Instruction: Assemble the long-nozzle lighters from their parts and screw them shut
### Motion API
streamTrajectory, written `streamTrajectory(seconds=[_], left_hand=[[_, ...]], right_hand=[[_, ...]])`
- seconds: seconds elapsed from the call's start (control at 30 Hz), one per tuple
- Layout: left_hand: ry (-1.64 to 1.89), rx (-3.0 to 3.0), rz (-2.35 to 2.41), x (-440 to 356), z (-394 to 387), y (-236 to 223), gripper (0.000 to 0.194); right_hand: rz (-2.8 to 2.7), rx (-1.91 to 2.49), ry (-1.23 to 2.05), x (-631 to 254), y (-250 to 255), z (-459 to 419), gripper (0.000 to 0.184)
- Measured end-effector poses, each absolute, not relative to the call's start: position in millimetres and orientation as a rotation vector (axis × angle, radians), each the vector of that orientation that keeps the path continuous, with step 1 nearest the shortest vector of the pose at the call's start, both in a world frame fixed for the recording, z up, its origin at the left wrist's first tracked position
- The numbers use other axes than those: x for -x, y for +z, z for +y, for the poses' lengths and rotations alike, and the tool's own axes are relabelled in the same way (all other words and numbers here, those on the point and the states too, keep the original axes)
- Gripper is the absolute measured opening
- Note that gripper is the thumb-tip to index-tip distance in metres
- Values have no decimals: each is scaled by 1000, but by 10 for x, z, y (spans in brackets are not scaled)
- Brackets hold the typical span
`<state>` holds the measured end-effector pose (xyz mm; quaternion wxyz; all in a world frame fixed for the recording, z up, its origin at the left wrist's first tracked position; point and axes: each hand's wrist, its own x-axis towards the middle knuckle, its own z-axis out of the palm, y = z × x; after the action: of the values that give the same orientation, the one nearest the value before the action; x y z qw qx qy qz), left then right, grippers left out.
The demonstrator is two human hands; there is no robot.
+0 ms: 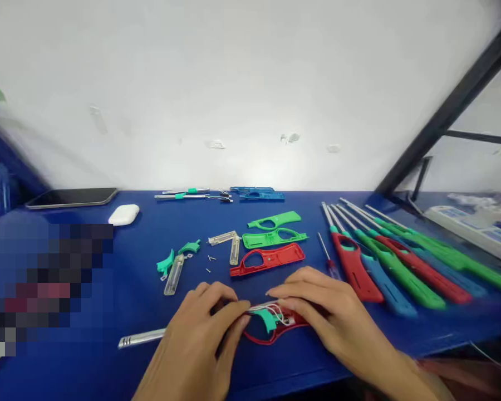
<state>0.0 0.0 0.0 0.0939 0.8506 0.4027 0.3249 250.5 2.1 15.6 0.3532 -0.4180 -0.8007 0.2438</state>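
Observation:
Low in the head view, an opened red lighter shell (264, 341) lies across the blue table between my hands. Inside it sit a teal trigger (268, 319) and white wires (280, 313). A metal lighter tube (144, 337) extends leftward under my left hand (198, 340). That hand pinches the shell's neck end between thumb and fingers. My right hand (332, 312) grips the handle end, its thumb and fingertips pressing near the wires. Its palm hides the far end of the handle. Beyond my hands rests another red half shell (271, 259).
Green half shells (275, 238), clear fuel tanks (174, 275), small screws (211, 258) and blue shells (259, 194) lie further back. To the right are a screwdriver (330, 262) and several assembled lighters (354, 267). A white case (124, 215) and a tablet-like device (73, 196) occupy the left back.

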Motion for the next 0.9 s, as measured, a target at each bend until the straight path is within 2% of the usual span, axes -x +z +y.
streamTrajectory(seconds=[0.13,0.4,0.9], left_hand=[[907,-2514,1229,59,23,-23,31],[916,-2528,1193,48,17,-1,33],[1001,-2645,1125,60,9,27,31]], right_hand=[[-2091,1098,672,-2522,184,-10,29],[-2211,1111,677,-2531,199,-13,46],[-2249,1060,471,-2511,201,-22,36]])
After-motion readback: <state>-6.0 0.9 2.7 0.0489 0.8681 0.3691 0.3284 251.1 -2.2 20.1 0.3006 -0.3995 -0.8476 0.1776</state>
